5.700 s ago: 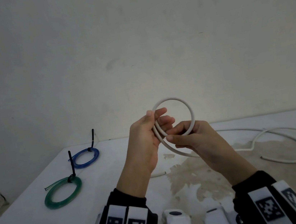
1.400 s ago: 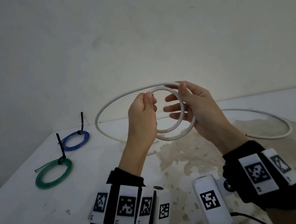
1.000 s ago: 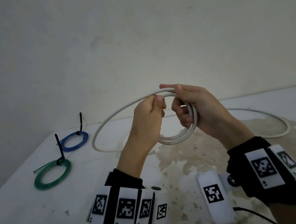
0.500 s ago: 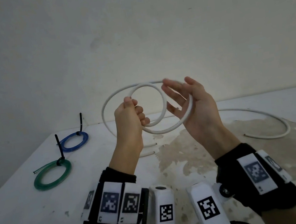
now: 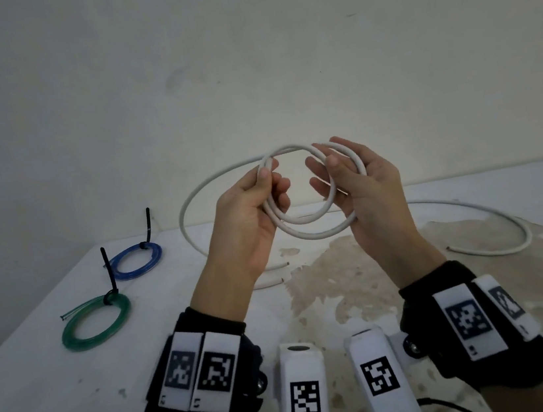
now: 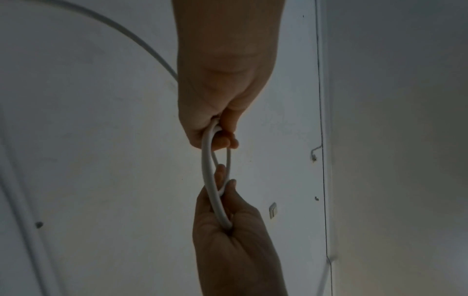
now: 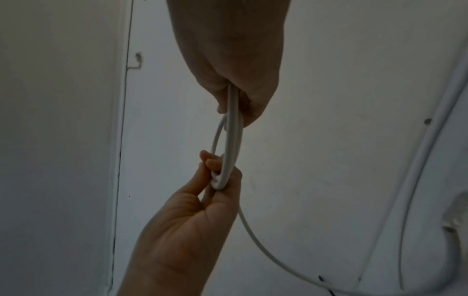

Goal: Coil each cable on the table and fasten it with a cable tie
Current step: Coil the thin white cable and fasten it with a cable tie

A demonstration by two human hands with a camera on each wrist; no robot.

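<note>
I hold a white cable (image 5: 311, 233) in the air above the table (image 5: 63, 389), wound into a small coil of about two turns. My left hand (image 5: 272, 181) pinches the coil's left side between thumb and fingers. My right hand (image 5: 327, 170) holds the right side, thumb over the turns and fingers loosely stretched. A loose arc of the cable (image 5: 187, 210) swings out left and drops to the table. In the left wrist view the cable (image 6: 209, 170) spans from my left hand (image 6: 217, 136) to my right hand (image 6: 228, 220). The right wrist view shows the coil (image 7: 231, 144) edge-on.
The cable's tail (image 5: 508, 230) curves over the table's right side. A blue coil (image 5: 136, 263) and a green coil (image 5: 95, 322), each with a black tie standing up, lie at the left. The table's left edge is close to them. A wall stands behind.
Since half a second ago my left hand has shifted from a fist round the coil to a thumb pinch higher up. The turns now lie closer together. The coil has gained a turn.
</note>
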